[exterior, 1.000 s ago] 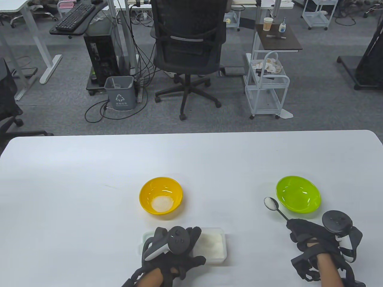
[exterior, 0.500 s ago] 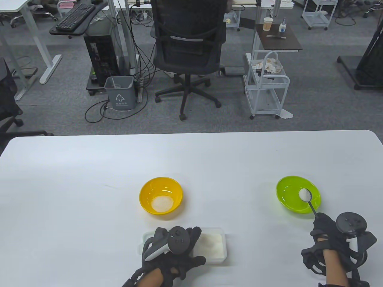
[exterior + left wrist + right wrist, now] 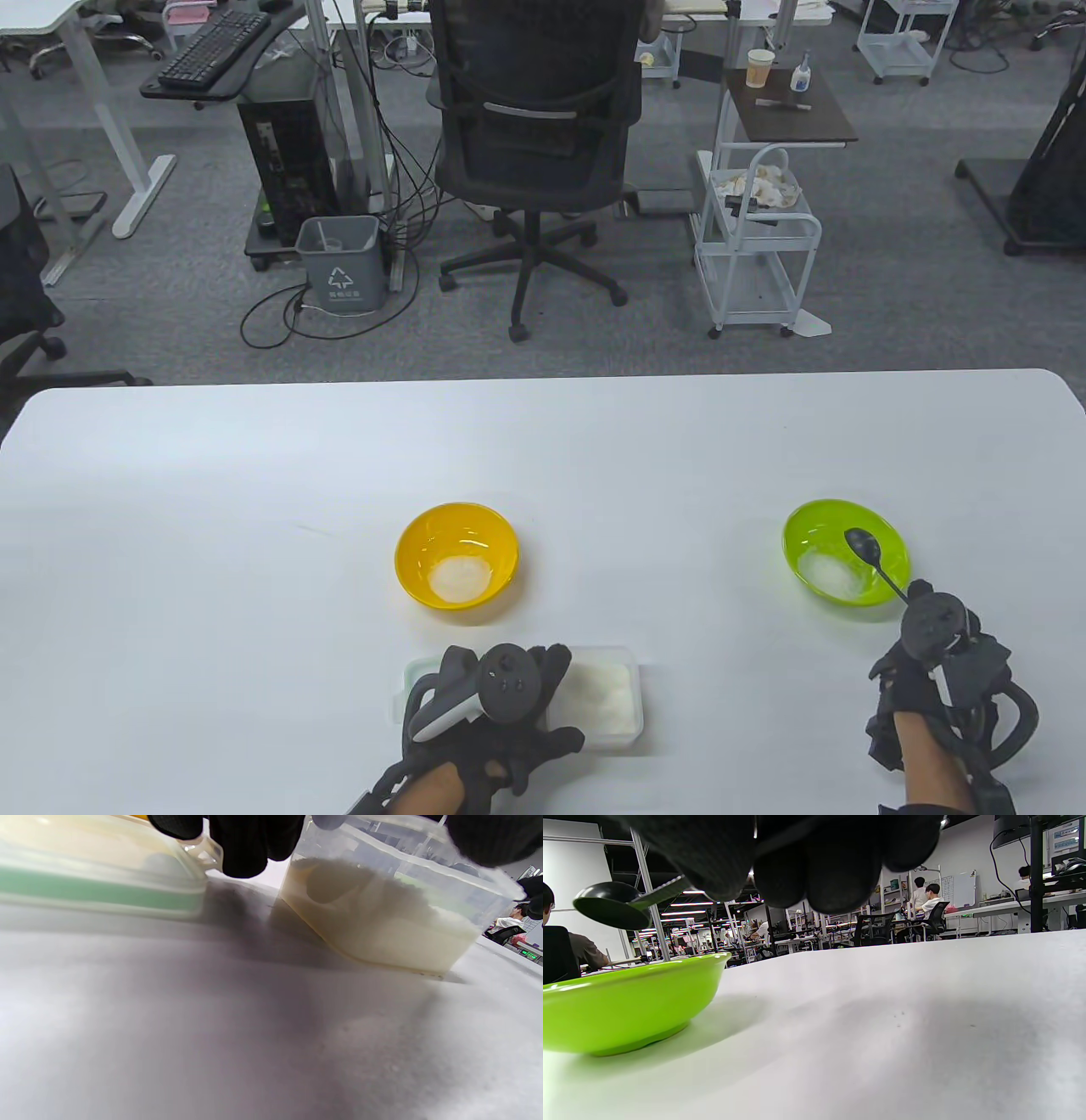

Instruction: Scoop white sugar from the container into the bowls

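My right hand (image 3: 929,654) grips the handle of a black spoon (image 3: 865,545) whose bowl is turned over above the green bowl (image 3: 882,531). A small heap of white sugar (image 3: 833,575) lies in the green bowl. The spoon (image 3: 613,906) also shows above the green bowl's rim (image 3: 628,997) in the right wrist view. The yellow bowl (image 3: 424,535) holds white sugar (image 3: 459,579). My left hand (image 3: 492,700) holds the left side of the clear sugar container (image 3: 607,698), which is partly filled (image 3: 382,925).
The container's lid with a green seal (image 3: 97,891) lies just left of the container, under my left hand. The white table (image 3: 254,526) stretches wide on the left and behind the bowls. Its far edge faces an office chair (image 3: 534,144).
My right hand carried the full spoon right from beside the green bowl to over it, then turned it; the sugar now lies in the green bowl. My left hand has not moved.
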Action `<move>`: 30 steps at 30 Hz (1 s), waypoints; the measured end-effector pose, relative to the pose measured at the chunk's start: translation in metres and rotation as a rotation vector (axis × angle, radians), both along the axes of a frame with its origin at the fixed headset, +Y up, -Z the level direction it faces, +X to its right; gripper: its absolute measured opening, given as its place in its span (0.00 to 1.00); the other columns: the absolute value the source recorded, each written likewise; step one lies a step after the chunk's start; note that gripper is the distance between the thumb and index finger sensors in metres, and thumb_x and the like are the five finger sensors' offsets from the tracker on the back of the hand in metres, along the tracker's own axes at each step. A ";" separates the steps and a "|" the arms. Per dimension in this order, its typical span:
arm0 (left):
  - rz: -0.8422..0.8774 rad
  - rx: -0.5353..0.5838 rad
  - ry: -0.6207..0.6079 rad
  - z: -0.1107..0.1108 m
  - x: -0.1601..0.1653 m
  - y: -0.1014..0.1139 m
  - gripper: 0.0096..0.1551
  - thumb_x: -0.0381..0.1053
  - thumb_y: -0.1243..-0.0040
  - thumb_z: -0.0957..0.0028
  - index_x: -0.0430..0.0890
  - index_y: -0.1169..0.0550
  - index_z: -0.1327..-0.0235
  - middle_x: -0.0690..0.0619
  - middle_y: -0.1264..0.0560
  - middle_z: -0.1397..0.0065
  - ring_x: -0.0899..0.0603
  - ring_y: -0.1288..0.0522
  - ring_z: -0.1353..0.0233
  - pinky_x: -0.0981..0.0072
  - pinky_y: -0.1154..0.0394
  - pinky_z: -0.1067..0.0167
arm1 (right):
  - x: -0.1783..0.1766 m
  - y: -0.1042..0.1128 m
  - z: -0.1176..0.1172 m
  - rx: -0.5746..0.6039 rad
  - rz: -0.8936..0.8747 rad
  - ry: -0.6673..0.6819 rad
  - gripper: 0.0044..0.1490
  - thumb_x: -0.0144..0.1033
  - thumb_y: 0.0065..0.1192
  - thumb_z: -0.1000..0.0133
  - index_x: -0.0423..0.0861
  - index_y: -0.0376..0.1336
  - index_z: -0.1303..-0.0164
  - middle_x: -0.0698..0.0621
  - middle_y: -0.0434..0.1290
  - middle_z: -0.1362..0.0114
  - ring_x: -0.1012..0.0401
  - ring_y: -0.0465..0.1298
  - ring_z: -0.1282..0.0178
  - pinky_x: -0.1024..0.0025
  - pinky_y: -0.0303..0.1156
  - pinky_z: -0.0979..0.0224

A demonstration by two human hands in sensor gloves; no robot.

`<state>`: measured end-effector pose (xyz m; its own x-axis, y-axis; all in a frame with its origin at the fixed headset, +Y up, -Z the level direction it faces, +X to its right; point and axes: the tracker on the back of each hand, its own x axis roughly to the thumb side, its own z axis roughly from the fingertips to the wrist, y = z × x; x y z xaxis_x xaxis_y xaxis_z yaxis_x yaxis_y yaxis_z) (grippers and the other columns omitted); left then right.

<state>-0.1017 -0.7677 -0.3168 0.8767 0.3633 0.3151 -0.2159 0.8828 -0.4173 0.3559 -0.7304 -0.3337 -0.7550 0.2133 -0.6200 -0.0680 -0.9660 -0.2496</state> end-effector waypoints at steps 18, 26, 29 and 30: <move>-0.043 0.014 -0.005 0.002 0.004 0.002 0.58 0.77 0.45 0.60 0.60 0.50 0.18 0.53 0.46 0.12 0.41 0.37 0.14 0.40 0.46 0.19 | -0.050 0.021 0.006 0.084 -0.072 0.301 0.29 0.45 0.62 0.45 0.63 0.65 0.30 0.50 0.77 0.36 0.55 0.81 0.52 0.52 0.70 0.29; -0.035 0.003 -0.004 0.002 0.004 0.001 0.58 0.78 0.46 0.60 0.60 0.51 0.18 0.53 0.47 0.12 0.41 0.37 0.14 0.40 0.46 0.19 | -0.114 0.053 0.015 0.143 -0.056 0.608 0.28 0.49 0.64 0.47 0.61 0.71 0.35 0.49 0.81 0.42 0.55 0.82 0.59 0.53 0.73 0.34; -0.038 -0.006 -0.008 0.003 0.004 0.000 0.58 0.78 0.48 0.59 0.60 0.53 0.18 0.53 0.47 0.12 0.41 0.37 0.14 0.40 0.46 0.19 | -0.140 0.057 0.021 0.140 0.007 0.747 0.27 0.50 0.65 0.47 0.61 0.72 0.36 0.49 0.81 0.43 0.55 0.82 0.60 0.53 0.73 0.34; -0.036 -0.006 -0.009 0.003 0.004 -0.001 0.58 0.78 0.48 0.59 0.60 0.54 0.18 0.52 0.47 0.12 0.41 0.37 0.14 0.40 0.46 0.19 | -0.146 0.056 0.023 0.138 0.029 0.780 0.27 0.50 0.65 0.48 0.61 0.72 0.37 0.49 0.82 0.43 0.55 0.82 0.60 0.53 0.73 0.34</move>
<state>-0.0975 -0.7687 -0.3139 0.8863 0.3337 0.3211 -0.1802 0.8872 -0.4247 0.2096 -0.6746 -0.3108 -0.9672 0.2236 0.1209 -0.2481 -0.9338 -0.2578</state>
